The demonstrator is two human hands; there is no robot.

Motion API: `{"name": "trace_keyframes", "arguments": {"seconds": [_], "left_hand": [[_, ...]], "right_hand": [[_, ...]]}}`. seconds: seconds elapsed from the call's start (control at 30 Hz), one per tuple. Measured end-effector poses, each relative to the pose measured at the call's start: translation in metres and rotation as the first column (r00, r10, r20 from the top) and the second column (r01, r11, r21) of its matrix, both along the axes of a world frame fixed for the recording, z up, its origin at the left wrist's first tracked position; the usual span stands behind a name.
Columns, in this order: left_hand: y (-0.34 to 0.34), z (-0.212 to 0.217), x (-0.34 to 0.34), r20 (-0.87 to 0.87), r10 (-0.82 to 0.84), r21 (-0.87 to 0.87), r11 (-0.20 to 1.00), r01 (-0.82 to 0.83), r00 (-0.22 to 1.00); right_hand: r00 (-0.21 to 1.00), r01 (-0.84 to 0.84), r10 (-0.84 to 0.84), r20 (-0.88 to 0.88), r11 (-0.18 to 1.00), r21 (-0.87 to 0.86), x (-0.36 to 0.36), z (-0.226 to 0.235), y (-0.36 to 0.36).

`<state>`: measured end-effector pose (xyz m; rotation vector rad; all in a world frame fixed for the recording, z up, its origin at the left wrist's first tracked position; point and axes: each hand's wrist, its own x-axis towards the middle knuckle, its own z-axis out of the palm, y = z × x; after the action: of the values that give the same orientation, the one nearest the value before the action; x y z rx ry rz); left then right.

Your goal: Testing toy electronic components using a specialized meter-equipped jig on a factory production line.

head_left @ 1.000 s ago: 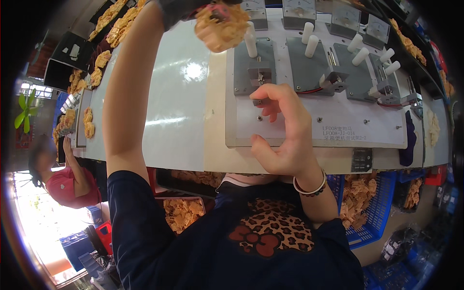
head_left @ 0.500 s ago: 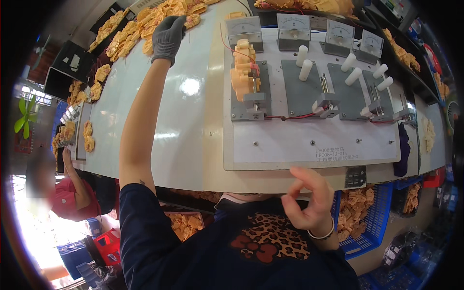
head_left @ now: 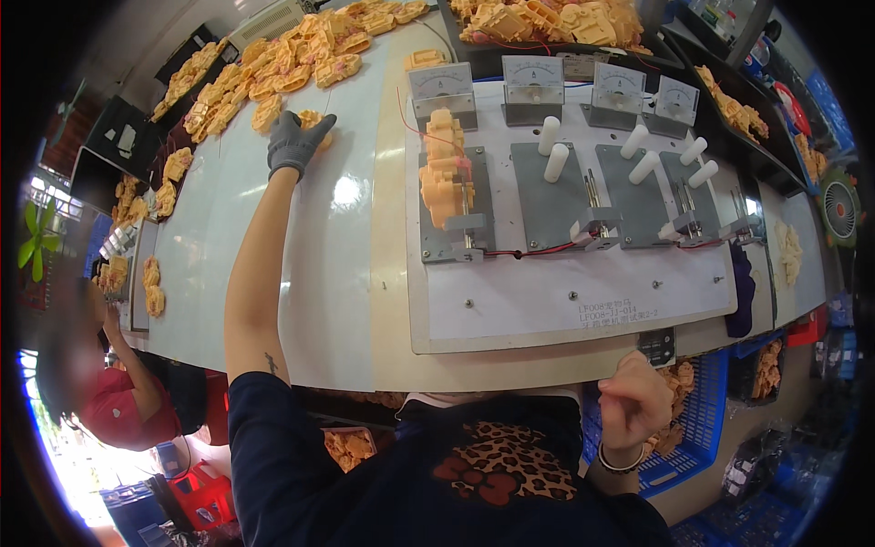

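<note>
My left hand (head_left: 293,146), in a grey glove, grips a pale orange plastic part (head_left: 313,120) just over the white tabletop, near the front of a loose pile of like parts (head_left: 314,46). My right hand (head_left: 635,401) is bare with a band at the wrist. It hovers by the table's near edge, fingers curled in, nothing seen in them. On the white test board (head_left: 529,314), another orange part (head_left: 444,173) with a red wire sits in the leftmost grey fixture (head_left: 483,196). White pegs (head_left: 557,162) stand on the other fixtures.
A row of analog meters (head_left: 533,84) lines the board's back edge. Behind it stands a black bin (head_left: 483,55) of orange parts. Below the table are blue baskets (head_left: 702,428). At far left a person in a red shirt (head_left: 137,415) sits at another fixture.
My left hand has drawn back from the pile toward me with an orange part. My right hand has moved a little right and lower, its fingers curling more. The whole view has shifted slightly.
</note>
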<state>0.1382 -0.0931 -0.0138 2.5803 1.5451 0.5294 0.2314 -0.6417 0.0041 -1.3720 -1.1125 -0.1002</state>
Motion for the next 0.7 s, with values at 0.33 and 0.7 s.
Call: {"name": "trace_keyframes", "arguments": {"seconds": [0.33, 0.7], "left_hand": [[-0.136, 0.015, -0.076, -0.188, -0.281, -0.327, 0.921, 0.21, 0.941], [-0.254, 0.094, -0.089, 0.405, -0.711, -0.047, 0.612, 0.79, 0.575]], "right_hand": [[0.997, 0.066, -0.066, 0.026, 0.998, -0.01, 0.016, 0.01, 0.032], [0.985, 0.024, -0.03, -0.173, 0.999, -0.038, 0.032, 0.009, 0.08]]}}
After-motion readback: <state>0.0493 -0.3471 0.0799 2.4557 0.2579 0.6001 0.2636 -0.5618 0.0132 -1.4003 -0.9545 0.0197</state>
